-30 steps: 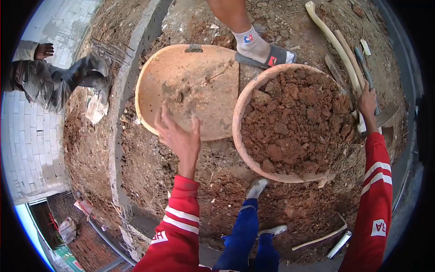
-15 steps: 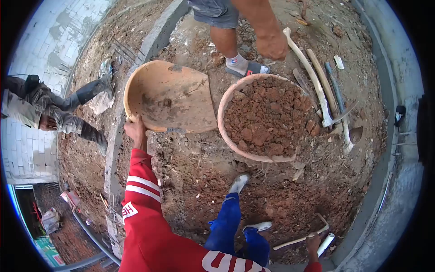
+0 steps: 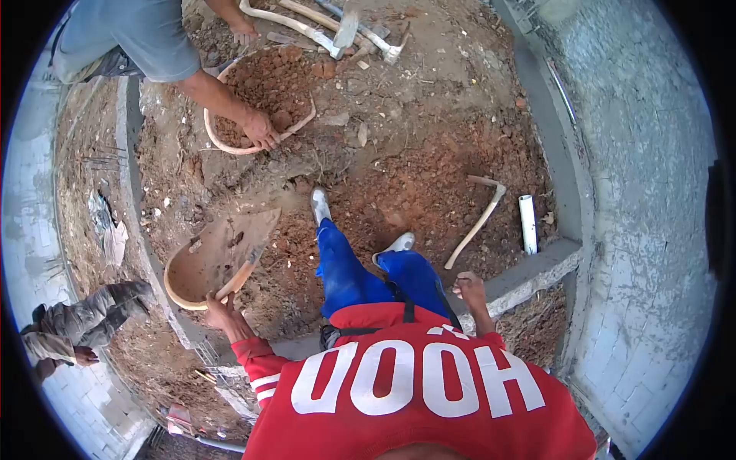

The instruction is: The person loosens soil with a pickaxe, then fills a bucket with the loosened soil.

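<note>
My left hand (image 3: 221,313) is closed round the near rim of a tan, scoop-shaped soil pan (image 3: 205,264). The pan is tilted at my left side, with a few bits of dirt inside. My right hand (image 3: 470,290) hangs by my right hip, fingers curled, and nothing shows in it. Closest to that hand is a small pick (image 3: 477,227) with a pale wooden handle, lying on the ground apart from it. Farther forward sits a second soil pan (image 3: 230,148), heaped with reddish-brown soil (image 3: 264,80).
A co-worker's hand (image 3: 261,129) is at the filled pan's near rim. Long-handled tools (image 3: 307,31) lie beyond. A white pipe (image 3: 528,224) stands near a concrete curb (image 3: 529,276) on my right. Another person (image 3: 92,318) is at left.
The pan in my left hand has come back toward my body and tilted. The co-worker has bent down to the filled pan. My view has shifted, and my right hand is now beside my hip.
</note>
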Available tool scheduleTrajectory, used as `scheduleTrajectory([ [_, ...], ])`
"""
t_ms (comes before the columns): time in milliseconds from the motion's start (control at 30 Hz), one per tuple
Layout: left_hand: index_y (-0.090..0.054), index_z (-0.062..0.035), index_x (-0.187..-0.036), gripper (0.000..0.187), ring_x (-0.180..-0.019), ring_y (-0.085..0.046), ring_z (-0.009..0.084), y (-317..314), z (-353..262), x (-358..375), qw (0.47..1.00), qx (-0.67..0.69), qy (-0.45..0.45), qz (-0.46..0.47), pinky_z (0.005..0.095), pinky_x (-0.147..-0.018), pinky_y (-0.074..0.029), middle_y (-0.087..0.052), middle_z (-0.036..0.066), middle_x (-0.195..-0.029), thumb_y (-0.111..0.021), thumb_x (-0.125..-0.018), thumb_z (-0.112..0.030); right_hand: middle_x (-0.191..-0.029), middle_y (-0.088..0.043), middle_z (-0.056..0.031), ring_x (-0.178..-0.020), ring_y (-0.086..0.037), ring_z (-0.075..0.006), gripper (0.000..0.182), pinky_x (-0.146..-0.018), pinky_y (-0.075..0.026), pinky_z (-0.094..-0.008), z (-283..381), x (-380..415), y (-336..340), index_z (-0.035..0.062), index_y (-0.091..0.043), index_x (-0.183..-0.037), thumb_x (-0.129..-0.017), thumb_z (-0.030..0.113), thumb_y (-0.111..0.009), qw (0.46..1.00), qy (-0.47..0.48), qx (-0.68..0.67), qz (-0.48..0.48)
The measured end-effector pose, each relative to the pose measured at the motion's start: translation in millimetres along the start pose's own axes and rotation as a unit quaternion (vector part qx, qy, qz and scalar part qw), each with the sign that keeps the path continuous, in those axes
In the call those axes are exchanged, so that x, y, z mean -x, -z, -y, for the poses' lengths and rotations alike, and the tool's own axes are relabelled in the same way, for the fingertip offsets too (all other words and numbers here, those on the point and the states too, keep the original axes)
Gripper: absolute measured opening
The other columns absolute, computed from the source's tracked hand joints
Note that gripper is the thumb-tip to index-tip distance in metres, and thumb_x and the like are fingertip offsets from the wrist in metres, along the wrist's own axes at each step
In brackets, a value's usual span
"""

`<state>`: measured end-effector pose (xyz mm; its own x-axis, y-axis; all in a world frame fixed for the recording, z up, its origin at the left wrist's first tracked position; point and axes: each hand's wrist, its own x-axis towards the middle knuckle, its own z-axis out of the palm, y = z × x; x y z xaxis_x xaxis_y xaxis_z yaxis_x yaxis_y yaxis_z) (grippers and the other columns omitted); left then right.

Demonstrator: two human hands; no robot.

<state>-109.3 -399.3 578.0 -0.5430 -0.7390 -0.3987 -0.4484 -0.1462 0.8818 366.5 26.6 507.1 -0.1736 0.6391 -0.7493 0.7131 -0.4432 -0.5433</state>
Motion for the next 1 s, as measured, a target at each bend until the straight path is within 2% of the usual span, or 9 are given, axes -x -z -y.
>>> scheduleTrajectory([
  [167, -0.058, 0.0088, -0.095, 0.021, -0.085, -0.067, 0.0305, 7, 66, 115, 0.971, -0.026, 0.116, 0.206, 0.0463, -0.068, -0.066, -0.06, 0.015, -0.094, -0.066, -0.085, -0.008, -0.095, -0.07, -0.0112, -0.082, -0.07, -0.0173, 0.03, -0.067, -0.056, -0.0279, 82, 32, -12, 0.0014, -0.062, -0.115, -0.094, 0.022, -0.061, 0.993, 0.007, -0.05, 0.105],
  [333, -0.064, 0.0108, -0.096, 0.023, -0.081, -0.071, 0.0274, -23, 82, 269, 0.88, -0.164, 0.133, 0.424, 0.0366, -0.071, -0.064, -0.069, 0.017, -0.091, -0.068, -0.085, -0.01, -0.121, -0.06, -0.024, -0.107, -0.063, -0.0341, 0.083, -0.088, -0.055, -0.0427, 132, 45, -32, 0.0061, -0.031, -0.149, -0.091, 0.056, -0.062, 0.931, -0.144, -0.242, 0.233],
  [433, -0.066, 0.0107, -0.096, 0.029, -0.077, -0.071, 0.0209, -37, 86, 313, 0.73, -0.201, 0.087, 0.648, 0.0306, -0.064, -0.062, -0.07, 0.014, -0.088, -0.072, -0.087, -0.016, -0.119, -0.061, -0.0169, -0.107, -0.061, -0.0299, 0.066, -0.091, -0.054, -0.0382, 110, 45, -29, 0.0092, -0.044, -0.139, -0.09, 0.046, -0.067, 0.863, -0.132, -0.476, 0.108],
  [567, -0.069, 0.0082, -0.092, 0.035, -0.068, -0.067, 0.0146, -73, 98, 323, 0.636, -0.263, -0.105, 0.718, 0.0246, -0.054, -0.056, -0.069, 0.009, -0.085, -0.074, -0.088, -0.026, -0.104, -0.066, -0.0052, -0.084, -0.066, -0.023, 0.032, -0.059, -0.057, -0.0274, 22, -1, 0, 0.0099, -0.058, -0.118, -0.094, 0.031, -0.06, 0.771, -0.171, -0.59, 0.166],
  [633, -0.073, 0.0024, -0.091, 0.04, -0.073, -0.065, 0.0165, -97, 89, 314, 0.455, -0.339, -0.015, 0.823, 0.0324, -0.057, -0.054, -0.066, 0.008, -0.076, -0.071, -0.088, -0.038, -0.102, -0.067, -0.0073, -0.082, -0.066, -0.0238, 0.031, -0.055, -0.055, -0.0263, 13, 1, 6, 0.0078, -0.057, -0.117, -0.094, 0.028, -0.06, 0.758, -0.168, -0.614, 0.14],
  [700, -0.073, -0.0008, -0.087, 0.042, -0.072, -0.068, 0.0181, -113, 116, 285, 0.456, -0.324, -0.034, 0.828, 0.0343, -0.057, -0.054, -0.071, 0.01, -0.083, -0.068, -0.091, -0.042, -0.1, -0.067, -0.0094, -0.079, -0.066, -0.0245, 0.031, -0.051, -0.054, -0.0253, -1, 4, 5, 0.0058, -0.057, -0.116, -0.093, 0.025, -0.06, 0.741, -0.172, -0.639, 0.112],
  [767, -0.074, -0.0042, -0.09, 0.043, -0.078, -0.07, 0.0298, -126, 132, 248, 0.484, -0.347, -0.384, 0.705, 0.0434, -0.071, -0.055, -0.072, 0.016, -0.083, -0.066, -0.088, -0.046, -0.098, -0.066, -0.0133, -0.082, -0.066, -0.0251, 0.032, -0.055, -0.055, -0.0253, -7, 9, 6, 0.003, -0.056, -0.116, -0.094, 0.026, -0.058, 0.72, -0.206, -0.662, -0.029],
  [900, -0.075, -0.0079, -0.093, 0.037, -0.087, -0.069, 0.0408, -127, 146, 149, 0.559, -0.471, -0.291, 0.617, 0.0485, -0.081, -0.053, -0.071, 0.023, -0.091, -0.065, -0.085, -0.043, -0.094, -0.066, -0.0144, -0.079, -0.067, -0.023, 0.026, -0.057, -0.055, -0.026, -60, 16, -1, -0.0036, -0.06, -0.105, -0.09, 0.018, -0.06, 0.689, -0.202, -0.694, -0.042],
  [1000, -0.072, 0.0004, -0.09, 0.048, -0.085, -0.069, 0.0407, -110, 176, 41, 0.527, -0.637, -0.29, 0.482, 0.0466, -0.076, -0.055, -0.07, 0.026, -0.09, -0.065, -0.083, -0.046, -0.094, -0.066, -0.0194, -0.08, -0.067, -0.0231, 0.023, -0.061, -0.055, -0.0289, -107, 44, -15, -0.0081, -0.058, -0.103, -0.087, 0.008, -0.06, 0.964, 0.142, -0.205, -0.09],
])
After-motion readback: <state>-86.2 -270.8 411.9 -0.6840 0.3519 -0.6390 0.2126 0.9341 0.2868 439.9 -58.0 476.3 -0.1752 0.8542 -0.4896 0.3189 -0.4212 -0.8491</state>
